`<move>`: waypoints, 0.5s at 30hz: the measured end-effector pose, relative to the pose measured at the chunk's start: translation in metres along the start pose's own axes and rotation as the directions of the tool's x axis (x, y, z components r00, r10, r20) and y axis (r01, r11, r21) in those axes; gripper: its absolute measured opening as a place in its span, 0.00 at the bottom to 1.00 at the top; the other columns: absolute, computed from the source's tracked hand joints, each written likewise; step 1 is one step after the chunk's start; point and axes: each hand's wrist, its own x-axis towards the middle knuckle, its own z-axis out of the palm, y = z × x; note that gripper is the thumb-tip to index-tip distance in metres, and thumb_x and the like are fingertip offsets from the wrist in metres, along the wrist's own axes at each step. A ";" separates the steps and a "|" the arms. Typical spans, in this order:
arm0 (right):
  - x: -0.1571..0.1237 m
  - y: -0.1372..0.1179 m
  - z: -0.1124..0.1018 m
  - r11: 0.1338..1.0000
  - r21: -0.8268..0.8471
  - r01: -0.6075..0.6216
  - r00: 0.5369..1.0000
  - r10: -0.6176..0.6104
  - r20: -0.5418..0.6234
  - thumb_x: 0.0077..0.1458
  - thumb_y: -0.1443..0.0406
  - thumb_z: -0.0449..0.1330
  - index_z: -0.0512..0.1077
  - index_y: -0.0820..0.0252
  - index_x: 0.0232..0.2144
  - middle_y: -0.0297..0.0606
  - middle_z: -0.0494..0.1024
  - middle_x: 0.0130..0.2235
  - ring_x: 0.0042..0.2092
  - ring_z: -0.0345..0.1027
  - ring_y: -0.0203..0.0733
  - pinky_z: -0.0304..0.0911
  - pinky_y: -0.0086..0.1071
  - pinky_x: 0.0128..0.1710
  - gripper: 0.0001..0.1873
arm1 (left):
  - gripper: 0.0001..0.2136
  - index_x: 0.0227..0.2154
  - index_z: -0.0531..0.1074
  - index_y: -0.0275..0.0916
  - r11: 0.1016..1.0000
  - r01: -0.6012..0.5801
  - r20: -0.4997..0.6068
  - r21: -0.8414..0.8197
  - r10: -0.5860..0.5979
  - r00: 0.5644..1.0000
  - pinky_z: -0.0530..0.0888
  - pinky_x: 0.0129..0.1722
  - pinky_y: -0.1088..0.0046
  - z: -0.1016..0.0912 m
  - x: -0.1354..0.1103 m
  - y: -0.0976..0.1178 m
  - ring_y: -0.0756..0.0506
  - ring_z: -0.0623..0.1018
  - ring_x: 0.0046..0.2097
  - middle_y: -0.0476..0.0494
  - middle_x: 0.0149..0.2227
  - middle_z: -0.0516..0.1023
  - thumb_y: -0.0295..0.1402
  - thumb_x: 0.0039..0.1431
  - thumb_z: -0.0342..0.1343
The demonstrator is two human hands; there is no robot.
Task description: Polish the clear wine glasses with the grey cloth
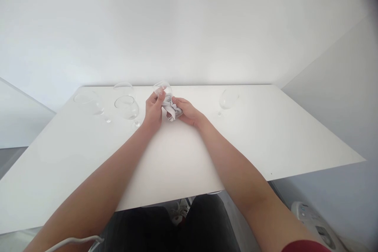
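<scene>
Over the far middle of the white table, my left hand (pixel 154 107) is closed around the bowl of a clear wine glass (pixel 163 86). The glass is tilted, its rim pointing up and left. My right hand (pixel 187 111) pinches a white cloth (pixel 170 109) around the stem and foot of the same glass. The cloth bunches between both hands and one end hangs down. It hides most of the stem. Nearest to my left hand stands another wine glass (pixel 127 108), apart from it.
More wine glasses stand on the table (pixel 177 165): one at far left (pixel 90 104), one behind the nearer glass (pixel 123 86), and one on the right (pixel 228 99). A wall (pixel 189 27) rises behind the table. A white appliance (pixel 315 224) sits below at right.
</scene>
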 end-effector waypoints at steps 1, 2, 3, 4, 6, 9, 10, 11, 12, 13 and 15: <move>-0.003 -0.002 0.000 1.000 0.023 -0.021 0.999 0.020 0.039 0.57 0.42 0.64 0.72 0.59 0.34 0.35 0.76 0.28 0.31 0.70 0.40 0.70 0.35 0.35 0.26 | 0.27 0.46 0.78 0.41 0.999 0.031 0.045 -0.030 -0.030 0.999 0.70 0.23 0.72 0.001 0.000 0.002 0.49 0.75 0.25 0.48 0.30 0.75 0.58 0.55 0.64; -0.005 -0.004 0.000 0.999 0.039 -0.030 0.997 0.027 0.072 0.57 0.43 0.65 0.72 0.59 0.34 0.36 0.77 0.28 0.32 0.71 0.41 0.71 0.36 0.36 0.25 | 0.28 0.47 0.78 0.41 0.997 0.054 0.082 -0.053 -0.050 0.995 0.70 0.22 0.71 0.002 -0.001 0.003 0.49 0.75 0.24 0.47 0.30 0.75 0.60 0.55 0.63; -0.006 -0.005 0.001 0.998 0.046 -0.036 0.995 0.031 0.098 0.56 0.43 0.65 0.72 0.59 0.34 0.37 0.77 0.29 0.33 0.71 0.42 0.71 0.37 0.37 0.25 | 0.30 0.47 0.78 0.41 0.995 0.066 0.107 -0.074 -0.058 0.993 0.71 0.22 0.70 0.002 -0.001 0.005 0.48 0.76 0.24 0.46 0.31 0.76 0.61 0.54 0.63; -0.007 -0.006 0.000 0.998 0.043 -0.037 0.993 0.032 0.114 0.55 0.43 0.66 0.72 0.59 0.34 0.38 0.78 0.30 0.34 0.71 0.42 0.71 0.38 0.38 0.25 | 0.31 0.48 0.78 0.41 0.993 0.068 0.120 -0.092 -0.057 0.991 0.72 0.23 0.70 0.003 -0.001 0.006 0.47 0.78 0.26 0.44 0.34 0.78 0.62 0.53 0.62; -0.005 -0.004 0.000 1.000 0.000 -0.008 0.996 0.008 0.092 0.55 0.42 0.65 0.72 0.59 0.34 0.37 0.77 0.31 0.34 0.70 0.42 0.70 0.37 0.38 0.26 | 0.31 0.49 0.78 0.41 0.992 0.063 0.128 -0.112 -0.049 0.991 0.75 0.27 0.69 0.002 0.000 0.006 0.45 0.81 0.31 0.41 0.39 0.80 0.62 0.54 0.62; 0.004 0.004 -0.001 0.965 -0.213 0.151 0.979 -0.176 -0.102 0.54 0.43 0.66 0.72 0.59 0.32 0.32 0.73 0.29 0.32 0.65 0.38 0.64 0.32 0.36 0.25 | 0.27 0.48 0.78 0.42 0.994 0.055 0.060 -0.097 -0.049 0.997 0.77 0.33 0.70 -0.001 0.003 0.002 0.43 0.82 0.40 0.41 0.43 0.81 0.57 0.54 0.66; 0.008 0.007 -0.002 0.931 -0.307 0.198 0.952 -0.258 -0.166 0.54 0.44 0.66 0.72 0.59 0.31 0.31 0.72 0.29 0.32 0.63 0.36 0.62 0.30 0.35 0.24 | 0.26 0.47 0.79 0.42 0.994 0.056 0.021 -0.089 -0.054 0.998 0.78 0.35 0.70 -0.002 0.004 0.000 0.43 0.82 0.42 0.41 0.45 0.82 0.56 0.54 0.67; 0.011 0.009 -0.003 0.895 -0.385 0.226 0.922 -0.324 -0.211 0.54 0.46 0.66 0.72 0.60 0.30 0.30 0.70 0.28 0.32 0.62 0.36 0.60 0.29 0.35 0.23 | 0.25 0.46 0.79 0.42 0.995 0.056 -0.015 -0.084 -0.058 0.998 0.78 0.37 0.70 -0.003 0.005 -0.002 0.43 0.82 0.45 0.40 0.46 0.82 0.56 0.53 0.67; 0.013 0.011 -0.005 0.870 -0.432 0.240 0.898 -0.368 -0.242 0.54 0.46 0.66 0.72 0.60 0.29 0.30 0.70 0.28 0.32 0.61 0.35 0.59 0.29 0.34 0.22 | 0.25 0.46 0.79 0.42 0.995 0.055 -0.035 -0.081 -0.058 0.998 0.77 0.39 0.70 -0.003 0.006 -0.003 0.43 0.82 0.47 0.40 0.48 0.82 0.56 0.53 0.67; 0.015 0.012 -0.006 0.863 -0.443 0.245 0.883 -0.387 -0.265 0.55 0.47 0.66 0.72 0.59 0.30 0.30 0.70 0.28 0.32 0.60 0.36 0.58 0.29 0.35 0.22 | 0.25 0.46 0.79 0.42 0.995 0.054 -0.034 -0.078 -0.057 0.998 0.77 0.41 0.70 -0.003 0.006 -0.004 0.42 0.81 0.49 0.39 0.50 0.82 0.56 0.54 0.66; 0.017 0.012 -0.007 0.885 -0.391 0.251 0.874 -0.382 -0.302 0.55 0.46 0.64 0.72 0.59 0.33 0.30 0.70 0.29 0.33 0.61 0.36 0.59 0.29 0.35 0.22 | 0.26 0.47 0.79 0.42 0.996 0.037 0.003 -0.077 -0.037 0.999 0.77 0.44 0.69 -0.003 0.006 -0.004 0.41 0.80 0.53 0.39 0.54 0.80 0.57 0.55 0.64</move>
